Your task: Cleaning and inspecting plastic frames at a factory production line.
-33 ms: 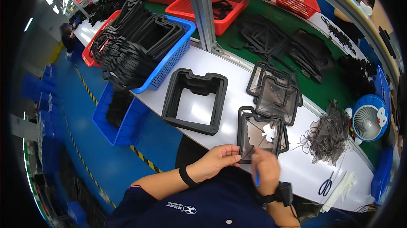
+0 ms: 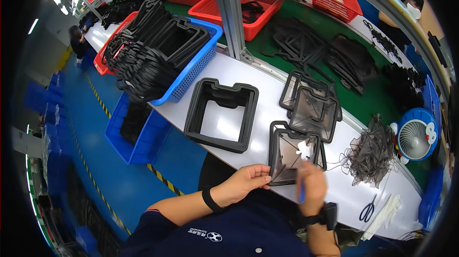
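A black frame with thin brownish mesh (image 2: 287,157) across it lies at the table's front edge, on top of other frames. A white patch of table shows through a ragged opening in the mesh. My left hand (image 2: 247,180) pinches the frame's near left corner between thumb and fingers. Over the frame's near right corner, my right hand (image 2: 311,187) is closed around a slim blue tool (image 2: 302,192). The hand is smeared by motion and the tool's tip cannot be made out. Just beyond lie more meshed frames (image 2: 313,112), overlapping.
Left of them stands a stack of black frames (image 2: 190,113). A blue basket (image 2: 195,73) full of frames sits farther left. To the right are crumpled mesh scraps (image 2: 370,154), a blue fan (image 2: 417,133), scissors (image 2: 367,211) and a white glove (image 2: 382,216). A metal post (image 2: 228,16) rises behind.
My right hand has moved right with the blue tool, away from the frame's near left part. My left hand keeps its pinch on the corner.
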`<state>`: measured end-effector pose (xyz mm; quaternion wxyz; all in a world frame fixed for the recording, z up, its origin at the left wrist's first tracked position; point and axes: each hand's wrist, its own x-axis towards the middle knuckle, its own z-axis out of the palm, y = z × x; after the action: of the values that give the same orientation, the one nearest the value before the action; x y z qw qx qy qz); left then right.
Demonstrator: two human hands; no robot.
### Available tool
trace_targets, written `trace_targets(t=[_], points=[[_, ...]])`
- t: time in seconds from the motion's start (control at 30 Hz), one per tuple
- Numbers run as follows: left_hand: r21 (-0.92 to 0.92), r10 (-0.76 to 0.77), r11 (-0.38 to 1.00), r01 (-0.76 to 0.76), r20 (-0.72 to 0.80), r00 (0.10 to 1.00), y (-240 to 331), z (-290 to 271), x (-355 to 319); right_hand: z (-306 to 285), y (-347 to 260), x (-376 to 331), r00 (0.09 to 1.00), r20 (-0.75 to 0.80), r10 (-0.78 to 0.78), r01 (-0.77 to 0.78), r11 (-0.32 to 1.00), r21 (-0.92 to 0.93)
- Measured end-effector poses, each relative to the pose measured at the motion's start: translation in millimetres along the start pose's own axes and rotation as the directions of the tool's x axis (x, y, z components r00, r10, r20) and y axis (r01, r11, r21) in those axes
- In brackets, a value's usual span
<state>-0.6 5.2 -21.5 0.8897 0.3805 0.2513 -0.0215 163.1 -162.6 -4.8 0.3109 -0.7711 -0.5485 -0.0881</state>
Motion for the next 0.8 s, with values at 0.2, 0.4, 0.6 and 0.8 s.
trace_targets(t=[0.2,0.4,0.6,0.8], points=[[0.232,0.12,0.971,-0.06,-0.255,0.959,7,-32,-25,-116,200,6,0.758,-0.513,0.403,-0.582,0.773,-0.254],[0.82,0.541,0.554,-0.143,-0.223,0.811,1,-22,-32,-114,210,-10,0.783,-0.473,0.404,-0.546,0.81,-0.214],[0.895,0.494,0.109,-0.433,0.329,0.804,2,17,-20,-58,65,-11,0.94,0.014,0.341,-0.338,0.925,0.172],[0.903,0.297,-0.087,-0.42,0.426,0.855,-19,58,17,-33,47,-8,0.945,0.12,0.305,-0.325,0.921,0.216]])
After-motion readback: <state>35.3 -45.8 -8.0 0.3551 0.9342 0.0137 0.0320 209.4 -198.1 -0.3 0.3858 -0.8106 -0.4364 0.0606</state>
